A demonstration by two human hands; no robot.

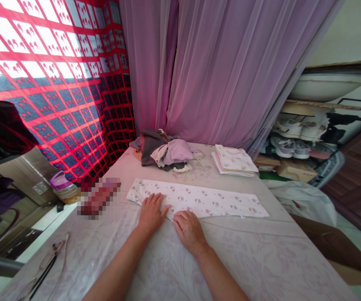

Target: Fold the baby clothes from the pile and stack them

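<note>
"Two hanging cloths take up most of what we see above: a sheer lilac curtain (211, 71) at upper centre and a red-and-navy checked cloth (64, 96) at upper left. What do we have below them?"

"A wide surface under a pale floral sheet (262, 259) fills the lower half. Beyond its edge at right, we find a shelf of sneakers (290, 138), a white plastic bag (302, 200) and a cardboard box (331, 238)."

"And on the sheet itself?"

"At the far end we see a loose heap of clothes (164, 150), with a folded stack of printed white garments (233, 161) to its right. Near left there's a pixelated blur (100, 196); we can't tell what it is."

"What's in front of us?"

"A white garment with a small pink print (199, 200), lying flat in a long strip across mid-frame."

"And our hands?"

"Both are open, palms down, gripping nothing. The left hand (151, 213) and the right hand (189, 230) lie side by side, their fingers resting on the strip's near edge."
</note>
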